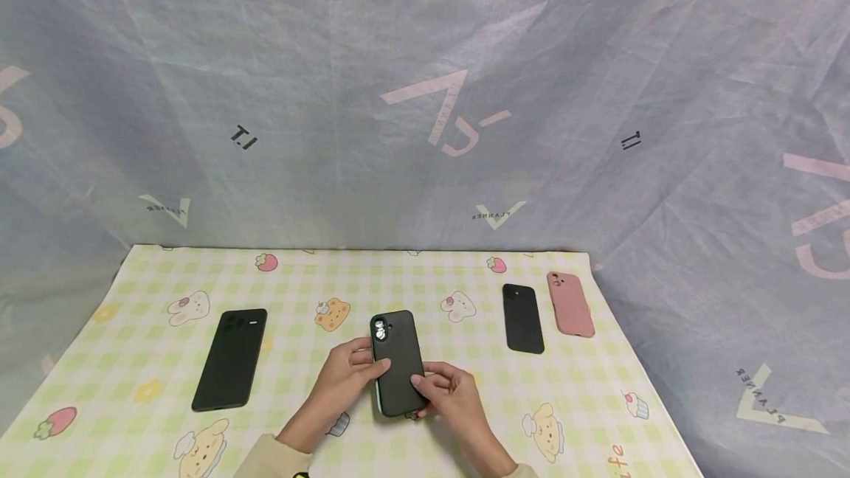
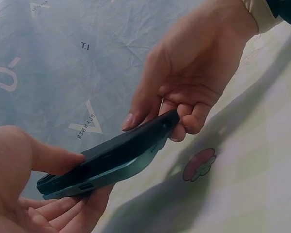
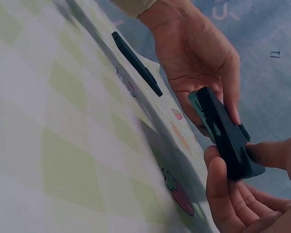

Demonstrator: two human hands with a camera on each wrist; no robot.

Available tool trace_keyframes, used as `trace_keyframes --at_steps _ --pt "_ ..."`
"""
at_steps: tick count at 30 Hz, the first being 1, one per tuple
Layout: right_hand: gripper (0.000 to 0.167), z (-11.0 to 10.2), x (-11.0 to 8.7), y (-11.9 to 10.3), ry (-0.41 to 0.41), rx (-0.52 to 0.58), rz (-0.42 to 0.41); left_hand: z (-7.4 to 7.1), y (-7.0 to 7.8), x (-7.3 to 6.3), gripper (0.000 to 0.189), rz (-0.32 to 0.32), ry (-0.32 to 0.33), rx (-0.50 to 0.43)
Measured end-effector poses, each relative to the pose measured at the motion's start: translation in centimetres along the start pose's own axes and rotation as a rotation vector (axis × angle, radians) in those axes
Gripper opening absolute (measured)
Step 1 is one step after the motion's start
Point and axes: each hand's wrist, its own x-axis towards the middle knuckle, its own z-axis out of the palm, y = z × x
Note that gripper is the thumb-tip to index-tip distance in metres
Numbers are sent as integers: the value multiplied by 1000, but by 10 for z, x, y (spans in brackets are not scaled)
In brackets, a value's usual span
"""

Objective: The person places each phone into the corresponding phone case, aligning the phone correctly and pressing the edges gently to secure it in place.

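Pale green and white checks run over the desk (image 1: 398, 280), scattered with printed strawberries (image 1: 62, 420) and cartoon animals (image 1: 546, 434), and two beige sleeves (image 1: 268, 459) reach in from its near side. Just beyond them the left hand (image 1: 350, 371) grips one long side of a black phone case (image 1: 400, 378), thumb on its back and fingers beneath, while the right hand (image 1: 453, 391) pinches the lower right corner. Both hands hold the case raised over the near middle of the desk, a shadow falling below; a teal phone (image 2: 133, 169) sits partly inside it, showing along the left side and standing out at the lower end (a row of small holes peeps out there in the right wrist view). The hands cover parts of the case's edges and some of the pattern under them. Off to the left, well apart, a dark phone (image 1: 230, 364) lies with its camera block upward. Farther back on the right lies a black phone or case (image 1: 524, 323), and just beside it, nearer the desk's right edge, a pink case (image 1: 572, 308); whether it contains a phone I cannot tell. Past the far edge hangs creased grey-blue fabric (image 1: 299, 57), bearing pink and cream letter shapes.
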Motion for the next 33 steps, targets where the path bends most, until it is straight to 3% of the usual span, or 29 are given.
trace_keyframes --at_steps 9,18,25,33 --pt "36 0 1 -1 -20 -26 40 -2 0 0 57 13 -28 -28" --pt "33 -2 2 0 -100 -1 65 -1 3 -2 49 -13 -41 17" --pt "31 -4 1 -2 -130 13 58 -7 2 0 48 1 -158 -101" --pt "32 -13 5 -6 -214 -22 47 -20 1 3 43 11 -203 -42"
